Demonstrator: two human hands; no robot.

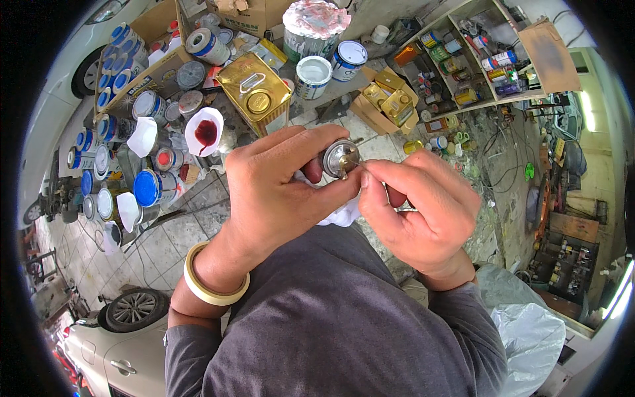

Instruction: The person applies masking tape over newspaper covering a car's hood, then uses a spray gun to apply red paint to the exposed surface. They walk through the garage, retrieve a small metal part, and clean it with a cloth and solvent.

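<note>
My left hand point(268, 178) is closed around a small round silvery metal part point(340, 159) with a shiny, domed end, held up in front of my chest. Against that end, my right hand point(423, 205) pinches something thin, like a wire or needle, between thumb and forefinger; most of it is hidden by the fingertips. Some white cloth point(340, 215) shows below the hands. Around my left wrist sits a cream ring point(215, 298) that looks like a roll of masking tape.
Beyond my hands stand a gold square can point(254, 89), a white paper cup point(204, 132) with dark red liquid, and several paint cans point(155, 187) at left. A shelf unit point(486, 56) holds cans at far right. A cream car point(119, 337) is at lower left.
</note>
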